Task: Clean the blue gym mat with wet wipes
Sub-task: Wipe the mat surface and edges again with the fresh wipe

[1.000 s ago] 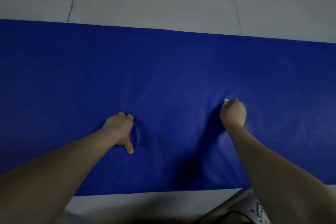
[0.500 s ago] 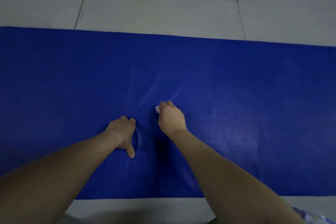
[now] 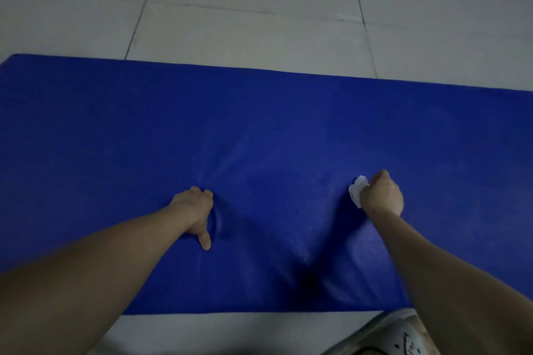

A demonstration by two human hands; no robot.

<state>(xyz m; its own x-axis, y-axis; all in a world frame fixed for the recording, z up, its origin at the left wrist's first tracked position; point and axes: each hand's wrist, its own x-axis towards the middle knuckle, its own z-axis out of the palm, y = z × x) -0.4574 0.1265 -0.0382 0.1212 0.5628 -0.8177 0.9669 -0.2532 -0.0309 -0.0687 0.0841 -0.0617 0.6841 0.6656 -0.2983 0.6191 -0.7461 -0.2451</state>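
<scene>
Wipe (image 3: 357,191): being squeezed in curled fingers of the right hand (image 3: 382,196), toward the right of the mat (image 3: 288,112).
Left hand (image 3: 194,210): being pressed into mat middle, fingers curled, empty.

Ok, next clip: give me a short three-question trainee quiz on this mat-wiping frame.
1. True or false: the left hand holds the wet wipe.
2. The right hand is pressed against: A) the blue gym mat B) a chair C) a bucket.
3. Fill in: the mat lies on a pale ___ floor.
Key: 1 false; 2 A; 3 tiled.
</scene>
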